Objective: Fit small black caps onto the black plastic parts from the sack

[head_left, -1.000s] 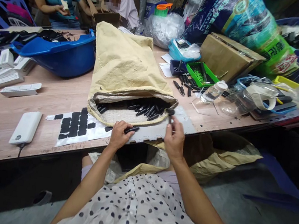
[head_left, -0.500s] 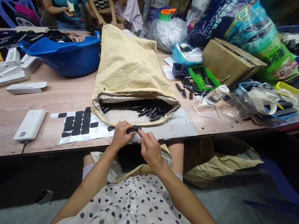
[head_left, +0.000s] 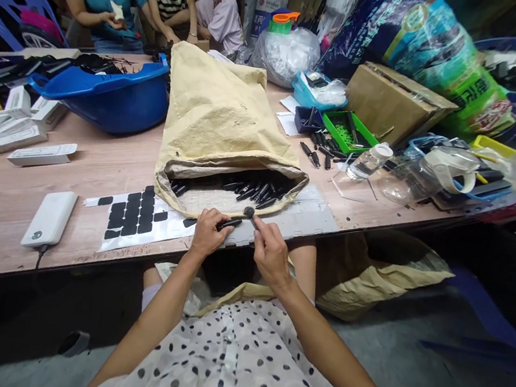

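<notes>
My left hand [head_left: 207, 232] is closed around a slim black plastic piece [head_left: 231, 222] at the table's near edge. My right hand [head_left: 269, 249] pinches a small round black part [head_left: 248, 212] at the tip of that piece. Just beyond both hands lies a tan woven sack [head_left: 219, 125] on its side, its mouth open toward me and holding several black pieces [head_left: 253, 191]. A white sheet of black adhesive pads [head_left: 133, 214] lies left of my left hand.
A white power bank [head_left: 49, 218] sits at the near left, white boxes [head_left: 29, 147] and a blue tub [head_left: 108, 94] behind it. A green tray [head_left: 347, 129], cardboard box [head_left: 393, 100], bottle [head_left: 369, 160] and clutter fill the right. People sit at the far side.
My right hand came from the sack mouth over to my left hand and now pinches the round part at the black piece's tip. My left hand stayed put.
</notes>
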A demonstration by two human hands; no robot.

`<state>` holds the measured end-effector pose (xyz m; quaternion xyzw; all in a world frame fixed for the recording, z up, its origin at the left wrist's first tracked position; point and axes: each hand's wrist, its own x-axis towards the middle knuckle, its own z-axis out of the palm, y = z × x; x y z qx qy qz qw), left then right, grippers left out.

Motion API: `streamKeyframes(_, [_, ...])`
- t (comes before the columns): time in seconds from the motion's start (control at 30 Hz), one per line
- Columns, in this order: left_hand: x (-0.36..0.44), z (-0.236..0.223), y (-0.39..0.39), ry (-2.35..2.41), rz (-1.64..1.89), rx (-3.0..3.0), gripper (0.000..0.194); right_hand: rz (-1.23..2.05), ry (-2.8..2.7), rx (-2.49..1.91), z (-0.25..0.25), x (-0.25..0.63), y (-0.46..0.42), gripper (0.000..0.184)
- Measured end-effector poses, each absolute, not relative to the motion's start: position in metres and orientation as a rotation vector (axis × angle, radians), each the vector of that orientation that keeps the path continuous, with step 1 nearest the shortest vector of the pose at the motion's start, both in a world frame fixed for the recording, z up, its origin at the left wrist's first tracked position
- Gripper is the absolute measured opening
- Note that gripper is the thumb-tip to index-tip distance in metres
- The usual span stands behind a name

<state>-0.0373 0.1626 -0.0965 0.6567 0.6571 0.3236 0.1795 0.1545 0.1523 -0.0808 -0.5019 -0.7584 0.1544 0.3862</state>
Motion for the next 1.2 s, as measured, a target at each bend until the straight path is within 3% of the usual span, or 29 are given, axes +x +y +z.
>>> streamKeyframes(0.27, [-0.032, -0.097, 0.161, 1.906, 0.928, 1.874, 0.016, 0.037, -1.512, -1.912, -0.054, 0.224, 0.223, 0.047])
streamKeyframes(0.43, [-0.033, -0.099, 0.161, 1.901, 0.923, 1.885, 0.014, 0.163, -1.416, -2.311, -0.061, 0.251, 0.269, 0.052])
streamKeyframes(0.7, [-0.039, -0.093, 0.155, 1.803, 0.869, 1.972, 0.015, 0.008, -1.556, -2.321, -0.081, 0.236, 0.271, 0.047])
streamKeyframes(1.0, [-0.018, -0.098, 0.097, 1.685, 0.968, 2.368, 0.015, -0.001, -1.587, -2.364, -0.075, 0.23, 0.269, 0.049])
streamKeyframes(1.2, [0.008, -0.086, 0.14, 1.798, 0.952, 2.22, 0.018, 0.029, -1.596, -2.366, -0.073, 0.227, 0.269, 0.05])
